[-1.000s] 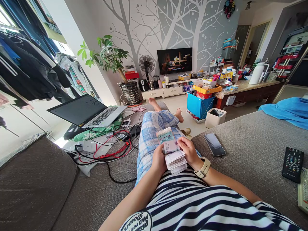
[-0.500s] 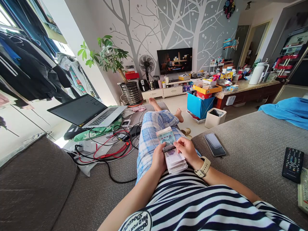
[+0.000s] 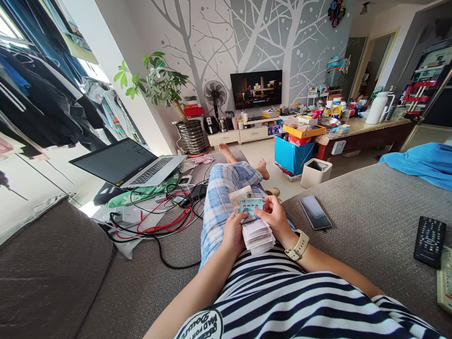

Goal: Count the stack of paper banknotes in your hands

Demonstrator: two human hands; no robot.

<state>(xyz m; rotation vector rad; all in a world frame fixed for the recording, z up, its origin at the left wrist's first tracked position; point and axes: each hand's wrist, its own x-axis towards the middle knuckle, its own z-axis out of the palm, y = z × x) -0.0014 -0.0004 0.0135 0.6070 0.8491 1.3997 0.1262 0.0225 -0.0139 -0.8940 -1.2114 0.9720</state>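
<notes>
1. Banknote [image 3: 252, 204], head view: green, flat side toward the camera, located above the lap between the two hands.
2. Governing relation, as judged: the long axis appears to run roughly crosswise to the body, with one end toward each hand. The right end lies at the fingertips of the right hand [image 3: 277, 219]; the left end lies by the thumb of the left hand [image 3: 233, 230]. Both hands are at the note; neither is clearly nearer.
3. Wad [image 3: 240, 195]: beyond the green note, partly covered by it, pointing away from the body.
4. Stack [image 3: 258, 238]: on the body side of the green note, layered edges facing the torso. Whether wad and stack form one folded bundle cannot be told.
5. Right hand: nearly closed, thumb and fingers pinching the right end of the note. Watch [image 3: 297, 245] on the wrist.
6. Left hand: curled around the notes from the left, gripping the wad; thumb laid over the near left part of the green note. Finger positions underneath are hidden.
7. Phone [image 3: 315, 213]: on the sofa [image 3: 367, 221], right of the right hand, not touched.
</notes>
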